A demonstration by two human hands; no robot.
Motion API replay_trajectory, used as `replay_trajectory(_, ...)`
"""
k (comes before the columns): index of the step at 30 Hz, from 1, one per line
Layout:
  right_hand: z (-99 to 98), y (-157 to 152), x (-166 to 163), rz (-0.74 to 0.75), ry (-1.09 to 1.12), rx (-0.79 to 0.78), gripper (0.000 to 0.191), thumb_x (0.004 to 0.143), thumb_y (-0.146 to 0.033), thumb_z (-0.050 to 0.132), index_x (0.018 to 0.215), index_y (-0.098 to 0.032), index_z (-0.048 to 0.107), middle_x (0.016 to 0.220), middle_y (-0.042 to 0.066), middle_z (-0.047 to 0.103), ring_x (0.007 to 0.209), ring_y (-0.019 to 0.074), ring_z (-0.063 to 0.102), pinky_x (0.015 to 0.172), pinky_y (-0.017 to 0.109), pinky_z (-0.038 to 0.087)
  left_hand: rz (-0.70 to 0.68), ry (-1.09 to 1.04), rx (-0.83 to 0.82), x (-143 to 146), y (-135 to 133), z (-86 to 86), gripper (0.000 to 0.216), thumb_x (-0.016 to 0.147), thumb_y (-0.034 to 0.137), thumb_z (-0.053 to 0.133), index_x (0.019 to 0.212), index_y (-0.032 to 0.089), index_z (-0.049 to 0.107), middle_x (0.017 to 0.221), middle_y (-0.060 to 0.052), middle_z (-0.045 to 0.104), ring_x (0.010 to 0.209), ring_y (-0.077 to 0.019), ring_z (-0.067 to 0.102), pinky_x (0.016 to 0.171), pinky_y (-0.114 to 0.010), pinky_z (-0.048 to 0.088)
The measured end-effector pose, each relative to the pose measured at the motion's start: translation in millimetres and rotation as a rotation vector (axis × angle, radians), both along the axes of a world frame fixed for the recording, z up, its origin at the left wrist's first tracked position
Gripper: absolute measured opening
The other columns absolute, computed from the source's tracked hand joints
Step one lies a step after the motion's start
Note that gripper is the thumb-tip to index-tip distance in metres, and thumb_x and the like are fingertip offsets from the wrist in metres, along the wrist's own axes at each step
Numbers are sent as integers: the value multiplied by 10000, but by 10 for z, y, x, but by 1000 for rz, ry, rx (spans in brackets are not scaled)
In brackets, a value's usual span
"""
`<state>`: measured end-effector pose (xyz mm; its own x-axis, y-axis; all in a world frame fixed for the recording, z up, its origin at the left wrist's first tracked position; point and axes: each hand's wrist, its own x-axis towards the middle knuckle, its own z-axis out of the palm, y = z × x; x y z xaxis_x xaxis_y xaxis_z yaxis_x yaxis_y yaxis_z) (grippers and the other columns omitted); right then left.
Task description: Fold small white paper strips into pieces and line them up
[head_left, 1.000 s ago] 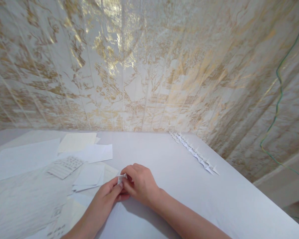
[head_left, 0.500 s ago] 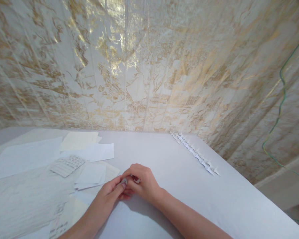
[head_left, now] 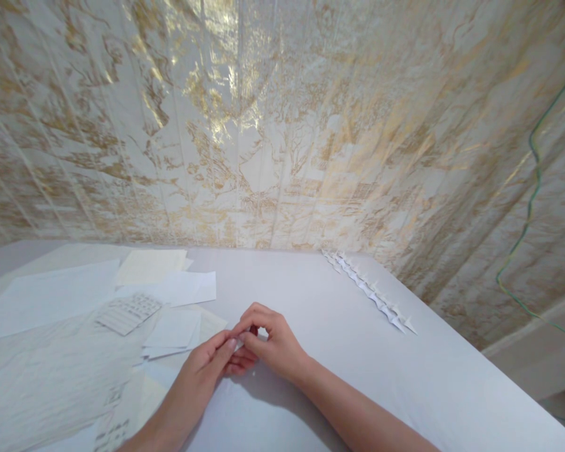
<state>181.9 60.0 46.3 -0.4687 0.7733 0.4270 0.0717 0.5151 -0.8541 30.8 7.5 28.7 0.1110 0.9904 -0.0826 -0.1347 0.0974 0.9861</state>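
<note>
My left hand (head_left: pixel 211 363) and my right hand (head_left: pixel 272 345) meet over the middle of the white table (head_left: pixel 339 351). Both pinch a small folded piece of white paper (head_left: pixel 241 339) between their fingertips; the fingers hide most of it. The hands rest low on the table surface. A row of several small folded paper shapes (head_left: pixel 368 290) lies along the table's far right edge, well apart from my hands.
Loose white and cream sheets (head_left: pixel 169 289) lie spread over the left half of the table, one printed with a grid (head_left: pixel 128 312). A gold-patterned wall (head_left: pixel 273 125) stands behind. A green cord (head_left: pixel 530 188) hangs at the right. The table's right edge drops off.
The small paper stood up between my fingertips a second ago; now it is pressed lower and mostly hidden. My hands have barely shifted.
</note>
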Motion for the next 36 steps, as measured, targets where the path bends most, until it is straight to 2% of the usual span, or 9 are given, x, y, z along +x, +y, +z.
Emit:
replay_trajectory(4, -14, 7, 11, -55, 19, -76, 131, 799, -132, 637, 888, -182, 719, 752, -8, 605, 704, 134, 550, 697, 259, 463, 37, 73, 48, -23, 3, 25, 426, 829, 597, 637, 897, 181, 693, 821, -44, 772, 779, -231, 705, 762, -338, 557)
replay_trajectory(7, -33, 10, 7, -71, 22, -91, 78, 803, -157, 649, 843, -181, 711, 724, -11, 597, 680, 136, 547, 673, 266, 454, 57, 126, 73, -28, -7, 61, 420, 831, 603, 622, 889, 191, 682, 807, -37, 767, 776, -234, 696, 740, -327, 551)
replay_trajectory(14, -38, -6, -29, -84, 6, -103, 144, 769, -125, 602, 811, -182, 728, 716, -6, 606, 668, 136, 547, 663, 263, 439, 71, 215, 118, -23, -36, 138, 413, 853, 604, 560, 890, 203, 652, 814, -34, 745, 831, -253, 682, 780, -334, 535)
replay_trajectory(21, -59, -48, -85, -159, 65, -93, 133, 708, -88, 561, 702, -180, 656, 675, -31, 566, 609, 112, 480, 588, 229, 383, 66, 271, 149, -16, -49, 130, 363, 889, 576, 548, 870, 223, 630, 766, -7, 712, 797, -242, 647, 785, -326, 505)
replay_trajectory(25, -78, -73, -113, -153, 151, -80, 97, 737, -118, 581, 690, -182, 639, 685, -25, 565, 630, 119, 486, 599, 234, 384, 78, 257, 154, 0, -36, 97, 373, 910, 576, 517, 933, 217, 615, 870, -27, 735, 845, -242, 654, 831, -337, 513)
replay_trajectory(30, -68, -84, -119, -126, 180, 6, 98, 777, -135, 587, 708, -191, 627, 727, -9, 576, 681, 134, 514, 637, 247, 405, 98, 244, 157, 3, -40, 74, 376, 902, 578, 518, 932, 214, 606, 886, -31, 736, 837, -237, 663, 847, -346, 528)
replay_trajectory(36, -40, -99, -101, -88, 127, -38, 45, 769, -200, 671, 794, -190, 634, 797, -1, 584, 728, 146, 518, 681, 267, 432, 121, 289, 174, -53, -24, 97, 366, 892, 582, 540, 859, 225, 616, 801, -10, 721, 773, -226, 654, 749, -309, 513)
